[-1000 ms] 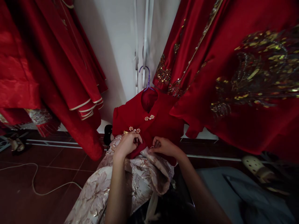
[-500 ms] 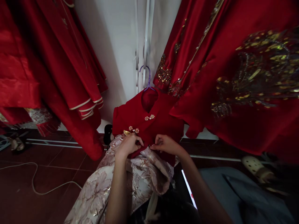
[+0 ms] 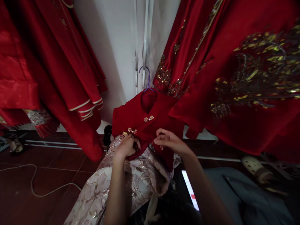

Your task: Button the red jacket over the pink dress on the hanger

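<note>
A short red top (image 3: 161, 107) with pearl flower fasteners (image 3: 148, 118) hangs in front of me on a purple hanger (image 3: 148, 76). My left hand (image 3: 127, 146) is curled at its lower left edge, fingers closed on the red cloth beside a gold, beaded ornament (image 3: 125, 133). Over the right part of the hem is my right hand (image 3: 170, 141), its fingers bent and apart; I make out nothing held in it. Pale pink floral brocade with metallic threads (image 3: 100, 186) lies bunched below the top and under my forearms.
Red garments (image 3: 70, 72) hang at left, and sequined red ones (image 3: 234, 125) at right. A lit phone (image 3: 190, 190) lies by my right forearm. Along the floor are a white cable (image 3: 35, 184), a pale clog (image 3: 252, 165) and a low rack rail (image 3: 217, 158).
My right hand has loosened from its pinch at the hem and risen slightly to the right, fingers spreading. My left hand stays at the cloth, shifted slightly left. More of the phone screen shows.
</note>
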The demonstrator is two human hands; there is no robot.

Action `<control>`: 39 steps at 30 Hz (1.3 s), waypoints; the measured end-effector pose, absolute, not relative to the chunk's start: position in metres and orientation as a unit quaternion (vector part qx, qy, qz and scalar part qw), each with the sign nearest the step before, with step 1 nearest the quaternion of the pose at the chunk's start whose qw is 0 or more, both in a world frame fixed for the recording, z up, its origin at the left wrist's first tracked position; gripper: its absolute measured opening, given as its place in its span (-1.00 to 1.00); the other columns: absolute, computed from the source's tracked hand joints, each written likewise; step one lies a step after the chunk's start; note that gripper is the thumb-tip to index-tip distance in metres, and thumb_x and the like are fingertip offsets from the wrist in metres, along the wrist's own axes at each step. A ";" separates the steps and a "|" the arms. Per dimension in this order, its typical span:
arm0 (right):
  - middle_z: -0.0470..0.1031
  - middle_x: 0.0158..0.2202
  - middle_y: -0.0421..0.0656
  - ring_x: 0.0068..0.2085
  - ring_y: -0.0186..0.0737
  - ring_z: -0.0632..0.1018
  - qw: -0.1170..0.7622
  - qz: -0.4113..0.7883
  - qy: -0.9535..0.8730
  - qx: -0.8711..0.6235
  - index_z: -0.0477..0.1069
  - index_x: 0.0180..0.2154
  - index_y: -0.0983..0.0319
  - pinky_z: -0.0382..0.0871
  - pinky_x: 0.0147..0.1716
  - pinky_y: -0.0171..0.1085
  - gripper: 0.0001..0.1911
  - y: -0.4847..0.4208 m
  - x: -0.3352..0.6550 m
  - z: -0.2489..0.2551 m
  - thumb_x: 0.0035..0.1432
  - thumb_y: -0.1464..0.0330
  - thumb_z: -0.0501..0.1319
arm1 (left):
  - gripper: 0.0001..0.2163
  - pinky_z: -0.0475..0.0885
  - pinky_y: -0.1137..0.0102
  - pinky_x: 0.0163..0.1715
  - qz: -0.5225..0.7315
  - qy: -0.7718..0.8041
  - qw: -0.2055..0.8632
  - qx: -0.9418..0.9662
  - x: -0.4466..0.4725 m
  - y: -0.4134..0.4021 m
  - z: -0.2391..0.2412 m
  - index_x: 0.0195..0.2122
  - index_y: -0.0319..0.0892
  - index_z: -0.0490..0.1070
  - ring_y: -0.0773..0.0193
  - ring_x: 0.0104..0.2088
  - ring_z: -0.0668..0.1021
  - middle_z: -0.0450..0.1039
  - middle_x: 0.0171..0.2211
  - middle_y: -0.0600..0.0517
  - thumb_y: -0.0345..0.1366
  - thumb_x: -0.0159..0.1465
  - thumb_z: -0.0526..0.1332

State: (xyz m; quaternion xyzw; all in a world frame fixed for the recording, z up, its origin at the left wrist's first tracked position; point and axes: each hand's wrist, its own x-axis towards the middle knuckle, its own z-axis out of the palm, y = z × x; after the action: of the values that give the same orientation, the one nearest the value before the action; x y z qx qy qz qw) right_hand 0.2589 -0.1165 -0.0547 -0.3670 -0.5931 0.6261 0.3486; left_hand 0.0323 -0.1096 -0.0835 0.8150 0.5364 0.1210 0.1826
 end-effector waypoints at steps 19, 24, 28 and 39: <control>0.37 -0.44 -0.30 -0.49 -0.45 0.40 0.357 0.635 -0.597 -0.335 0.21 -0.27 0.20 0.36 -0.54 -0.43 -0.60 -0.114 0.243 -0.066 -0.09 0.27 0.36 | -0.83 0.13 0.07 0.02 0.087 0.636 0.134 0.755 0.038 -0.118 -0.076 -0.43 -0.03 0.55 -0.03 0.04 0.29 0.36 -0.13 -0.10 -0.42 0.01 0.22; 0.35 -0.46 -0.31 -0.50 -0.45 0.40 0.347 0.634 -0.603 -0.339 0.21 -0.27 0.19 0.38 -0.54 -0.41 -0.60 -0.114 0.242 -0.066 -0.10 0.27 0.36 | -0.85 0.15 0.12 0.01 0.101 0.629 0.142 0.758 0.033 -0.114 -0.076 -0.40 -0.02 0.56 0.03 -0.04 0.35 0.39 -0.20 -0.08 -0.37 0.02 0.25; 0.36 -0.44 -0.29 -0.50 -0.45 0.39 0.348 0.623 -0.609 -0.346 0.21 -0.27 0.19 0.40 -0.53 -0.40 -0.61 -0.115 0.241 -0.065 -0.08 0.24 0.34 | -0.88 0.24 0.28 -0.08 0.172 0.566 0.164 0.790 0.021 -0.113 -0.073 -0.36 -0.06 0.54 0.15 -0.13 0.41 0.42 -0.27 -0.02 -0.30 0.05 0.26; 0.35 -0.30 -0.18 -0.30 -0.30 0.45 0.465 0.475 -0.640 -0.385 0.23 -0.29 0.17 0.50 -0.45 -0.31 -0.74 -0.117 0.187 -0.099 0.05 0.18 0.21 | -0.89 0.30 0.50 -0.42 0.262 0.542 0.251 0.758 0.015 -0.116 -0.071 -0.38 -0.19 0.46 0.36 -0.44 0.49 0.50 -0.45 0.06 -0.36 0.06 0.19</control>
State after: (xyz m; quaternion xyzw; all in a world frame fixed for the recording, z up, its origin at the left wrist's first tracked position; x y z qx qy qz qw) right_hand 0.1874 -0.1171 -0.0994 -0.3849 -0.6402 0.4748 0.4653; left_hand 0.0154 -0.1162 -0.0710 0.7578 0.5422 0.2623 0.2509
